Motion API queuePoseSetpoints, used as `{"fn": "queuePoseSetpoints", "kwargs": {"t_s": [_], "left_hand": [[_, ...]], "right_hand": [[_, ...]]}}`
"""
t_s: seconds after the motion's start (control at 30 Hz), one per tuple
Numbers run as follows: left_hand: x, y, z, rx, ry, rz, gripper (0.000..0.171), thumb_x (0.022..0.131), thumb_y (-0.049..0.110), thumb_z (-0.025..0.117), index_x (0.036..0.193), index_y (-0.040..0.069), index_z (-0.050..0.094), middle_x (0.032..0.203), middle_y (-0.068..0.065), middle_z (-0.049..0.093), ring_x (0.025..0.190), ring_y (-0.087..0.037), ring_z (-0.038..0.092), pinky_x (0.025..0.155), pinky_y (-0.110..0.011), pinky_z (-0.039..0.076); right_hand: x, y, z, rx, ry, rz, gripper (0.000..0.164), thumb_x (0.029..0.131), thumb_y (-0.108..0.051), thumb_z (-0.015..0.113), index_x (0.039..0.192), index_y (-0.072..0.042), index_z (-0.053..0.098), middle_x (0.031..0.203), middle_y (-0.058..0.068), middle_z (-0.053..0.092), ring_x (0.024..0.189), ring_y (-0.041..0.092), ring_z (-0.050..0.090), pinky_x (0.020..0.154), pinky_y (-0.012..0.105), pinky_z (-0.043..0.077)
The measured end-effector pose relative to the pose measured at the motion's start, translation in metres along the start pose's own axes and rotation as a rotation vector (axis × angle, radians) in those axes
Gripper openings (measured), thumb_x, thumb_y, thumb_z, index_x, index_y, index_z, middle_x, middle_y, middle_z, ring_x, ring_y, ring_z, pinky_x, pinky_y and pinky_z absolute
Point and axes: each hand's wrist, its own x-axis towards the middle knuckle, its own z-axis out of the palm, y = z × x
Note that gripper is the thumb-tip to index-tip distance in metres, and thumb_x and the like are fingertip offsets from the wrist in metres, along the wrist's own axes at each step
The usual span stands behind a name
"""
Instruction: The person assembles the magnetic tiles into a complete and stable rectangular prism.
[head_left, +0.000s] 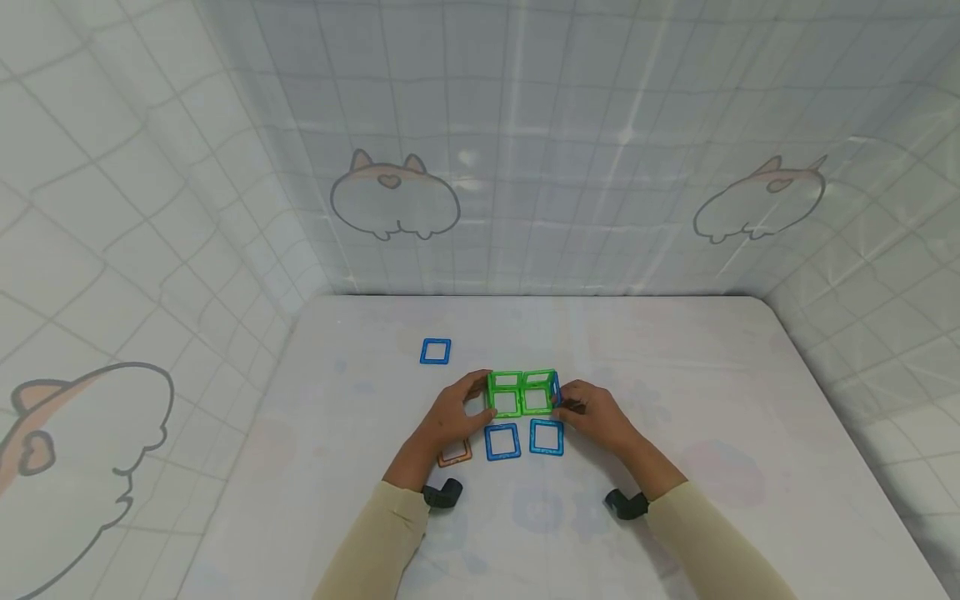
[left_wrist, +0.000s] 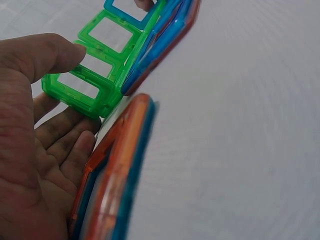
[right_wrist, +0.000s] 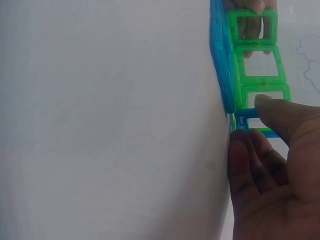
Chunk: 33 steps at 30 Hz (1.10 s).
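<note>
Several green magnetic tiles (head_left: 522,396) form a small joined structure on the table, with tiles standing along it. My left hand (head_left: 452,414) pinches its left end, thumb over a green tile (left_wrist: 75,100) and fingers on the other side. A blue magnetic tile (head_left: 557,387) stands at the right end. There my right hand (head_left: 597,414) pinches it between thumb and fingers, as the right wrist view shows with the blue tile (right_wrist: 241,121). Some fingertips are hidden behind the tiles.
Just in front of the structure lie two blue tiles (head_left: 502,457). An orange tile (head_left: 456,461), layered over a blue-green one in the left wrist view, is partly covered by my left hand. Another blue tile (head_left: 435,362) lies farther back. A tile-patterned curtain (head_left: 555,167) rises behind the table (head_left: 645,333).
</note>
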Motion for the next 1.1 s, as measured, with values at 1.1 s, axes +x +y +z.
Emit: {"fn": "queuePoseSetpoints", "kwargs": {"t_s": [1.1], "left_hand": [[0.010,0.002,-0.002,-0.016,0.003,-0.015,0.070,0.088,0.032,0.074,0.150,0.022,0.042,0.143,0.004,0.056,0.134,-0.011,0.051,0.111,-0.028,0.043]], "right_hand": [[0.008,-0.002,-0.008,0.029,-0.011,0.066,0.021,0.087,-0.016,0.077,0.108,-0.016,0.077,0.138,0.006,0.061,0.103,0.017,0.067,0.091,0.039,0.058]]}}
